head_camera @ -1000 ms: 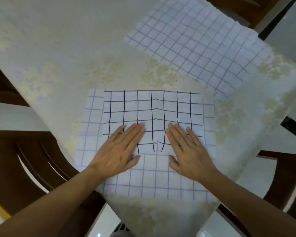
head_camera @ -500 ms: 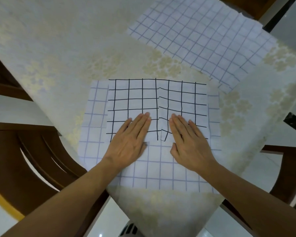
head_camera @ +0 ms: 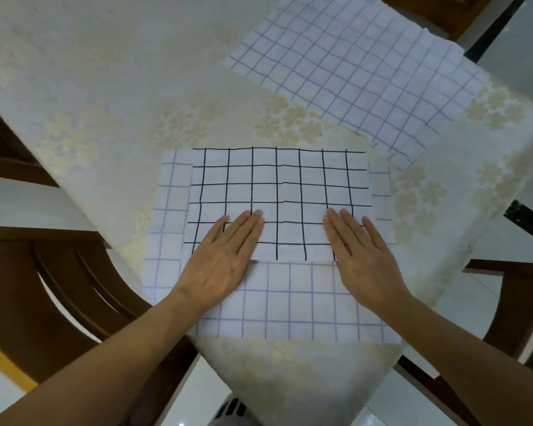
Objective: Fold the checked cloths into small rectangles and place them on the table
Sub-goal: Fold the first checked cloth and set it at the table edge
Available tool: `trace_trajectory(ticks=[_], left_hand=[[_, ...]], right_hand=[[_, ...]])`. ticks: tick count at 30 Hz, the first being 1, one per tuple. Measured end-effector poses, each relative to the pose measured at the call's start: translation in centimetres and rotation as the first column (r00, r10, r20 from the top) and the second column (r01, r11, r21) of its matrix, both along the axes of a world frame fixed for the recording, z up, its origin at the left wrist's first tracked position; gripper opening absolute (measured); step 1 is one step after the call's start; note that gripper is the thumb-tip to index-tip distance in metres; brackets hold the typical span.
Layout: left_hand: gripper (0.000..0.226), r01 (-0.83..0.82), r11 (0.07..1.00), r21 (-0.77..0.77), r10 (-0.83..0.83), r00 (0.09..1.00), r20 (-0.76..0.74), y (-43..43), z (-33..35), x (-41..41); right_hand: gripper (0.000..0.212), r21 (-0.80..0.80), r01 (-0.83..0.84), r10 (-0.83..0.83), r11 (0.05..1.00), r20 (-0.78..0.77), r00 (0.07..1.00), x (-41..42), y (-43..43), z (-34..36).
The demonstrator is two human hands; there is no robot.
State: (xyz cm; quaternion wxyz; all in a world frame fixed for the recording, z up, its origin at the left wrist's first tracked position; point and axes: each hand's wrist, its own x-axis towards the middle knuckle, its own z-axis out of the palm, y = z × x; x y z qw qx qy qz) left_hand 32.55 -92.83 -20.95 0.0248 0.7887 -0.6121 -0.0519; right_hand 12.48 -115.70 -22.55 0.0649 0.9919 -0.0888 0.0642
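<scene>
The black-checked cloth [head_camera: 277,186] lies flat atop a larger blue-checked cloth [head_camera: 290,299] nearest me (edges roughly parallel); a second blue-checked cloth [head_camera: 360,72] lies spread flat, farther right.

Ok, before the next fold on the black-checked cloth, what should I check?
1. Both hands on the black-checked cloth: ok; left hand and right hand lie flat, fingers straight.
2. Cloth smoothed: ok, bar a faint kink down its middle.
3. Folded layers' edges aligned: cannot tell from above.
4. Cloth free of others: not ok; it lies on a blue-checked cloth that may drag along.
5. Is the second blue-checked cloth out of the way: ok; it lies far right, apart from the black-checked one.
</scene>
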Motion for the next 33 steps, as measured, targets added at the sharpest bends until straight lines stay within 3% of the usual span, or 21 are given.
trace_trajectory(ticks=[6,13,19,29,33], left_hand=[[0.072,-0.051,0.998,0.032,0.053,0.996,-0.065,0.1,1.2,-1.2],[0.062,-0.164,0.986,-0.007,0.162,0.979,-0.127,-4.7,1.4,2.2],[0.06,-0.194,0.979,0.066,0.201,0.97,-0.138,-8.9,-0.7,4.9],[0.066,-0.304,0.95,0.066,0.308,0.95,-0.061,-6.6,-1.1,9.2],[0.068,-0.152,0.988,0.029,0.154,0.987,-0.048,-5.5,0.2,4.9]], right_hand=[[0.075,0.165,0.016,0.004,0.986,-0.116,0.993,-1.2,0.4,1.2],[0.065,0.345,0.218,-0.198,0.913,-0.092,0.976,5.0,0.4,1.8],[0.067,0.346,0.377,-0.345,0.859,-0.151,0.926,10.7,-1.2,0.2],[0.072,0.252,0.541,-0.509,0.802,-0.184,0.841,7.6,-5.2,-0.4],[0.076,0.305,0.46,-0.434,0.834,-0.152,0.888,7.9,-0.5,0.7]])
